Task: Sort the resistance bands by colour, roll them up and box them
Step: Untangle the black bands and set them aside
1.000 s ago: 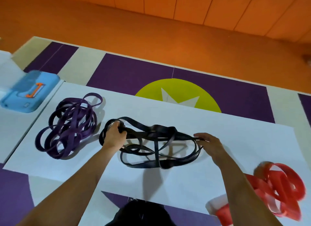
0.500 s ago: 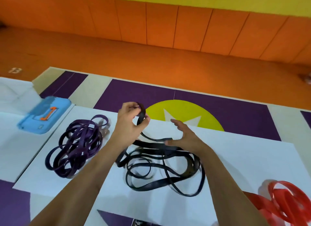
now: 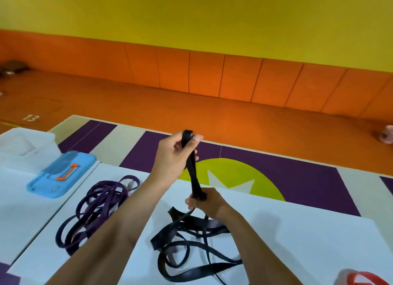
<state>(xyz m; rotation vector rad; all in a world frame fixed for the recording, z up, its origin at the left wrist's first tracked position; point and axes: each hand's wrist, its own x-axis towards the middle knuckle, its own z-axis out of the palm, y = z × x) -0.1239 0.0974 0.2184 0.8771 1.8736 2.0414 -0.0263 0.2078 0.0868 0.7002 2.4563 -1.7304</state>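
Black band [image 3: 192,174] held taut — left grip [image 3: 172,155] pinches top, right grip [image 3: 209,202] curled round lower — seemingly to untangle it.

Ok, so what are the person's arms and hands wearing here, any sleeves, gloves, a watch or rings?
Nothing that shows. The left hand and right hand are bare, with no gloves, and no rings visible on the fingers. The left forearm and right forearm are bare too, down to the picture's bottom edge: no sleeves, watch, bracelet or wristband in view.
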